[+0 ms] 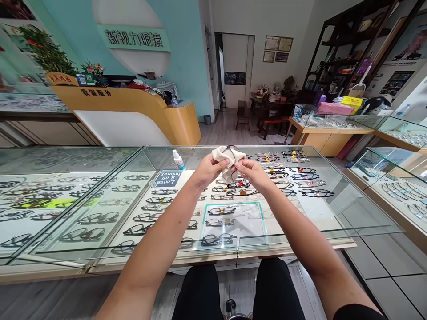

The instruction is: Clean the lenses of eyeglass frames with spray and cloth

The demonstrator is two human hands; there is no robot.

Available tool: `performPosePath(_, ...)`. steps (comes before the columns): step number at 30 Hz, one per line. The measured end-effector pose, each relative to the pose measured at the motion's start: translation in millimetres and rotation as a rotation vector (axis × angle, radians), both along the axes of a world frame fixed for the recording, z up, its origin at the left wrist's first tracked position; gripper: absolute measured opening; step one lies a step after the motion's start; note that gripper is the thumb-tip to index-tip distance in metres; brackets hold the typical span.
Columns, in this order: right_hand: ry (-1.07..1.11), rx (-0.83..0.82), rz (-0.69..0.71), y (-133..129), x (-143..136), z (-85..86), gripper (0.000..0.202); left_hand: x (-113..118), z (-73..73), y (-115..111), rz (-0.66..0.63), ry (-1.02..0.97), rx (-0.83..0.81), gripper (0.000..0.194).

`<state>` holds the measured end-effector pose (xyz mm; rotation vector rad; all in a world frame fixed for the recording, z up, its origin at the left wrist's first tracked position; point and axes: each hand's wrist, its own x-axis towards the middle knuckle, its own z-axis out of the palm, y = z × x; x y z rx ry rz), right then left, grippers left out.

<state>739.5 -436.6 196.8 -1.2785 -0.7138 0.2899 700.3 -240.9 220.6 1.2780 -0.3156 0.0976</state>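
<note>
Both hands are raised above the glass display case (287, 229), close together. My left hand (211, 168) is closed on a cream cleaning cloth (221, 154), which drapes over its fingers. My right hand (251, 172) pinches a thin dark-framed pair of eyeglasses (232, 149) at the cloth's right side. The cloth wraps part of the eyeglasses, so the lenses are mostly hidden. Left of the hands, a white spray bottle (178, 160) stands upright on the glass top. Beneath the glass lie rows of eyeglasses (316, 193).
A blue printed card (169, 178) lies under the glass at the left. More glass cases (393, 178) stand to the right. Across the aisle is a wooden counter (182, 122) with plants. My knees (200, 289) are against the case's front side, below its edge.
</note>
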Motion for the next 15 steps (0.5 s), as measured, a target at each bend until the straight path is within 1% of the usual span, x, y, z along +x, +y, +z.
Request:
performPosePath(2,0.028,0.02,0.015,0,3,-3.7,0.056,-1,0.1,1,-0.005,-0.015,0.045,0.058)
performPosePath(7,0.058,0.049,0.081,3,5,-9.2,0.051,1,-3.2,-1,0.087,-0.06,0.123,0.058)
performPosePath(11,0.005,-0.026,0.118,2,-1,-4.1,0.056,3,-7.0,-5,0.178,-0.114,0.139,0.06)
performPosePath(15,-0.005,-0.048,0.111,2,-5,0.5,0.058,6,-9.5,-11,0.289,-0.169,0.093,0.061)
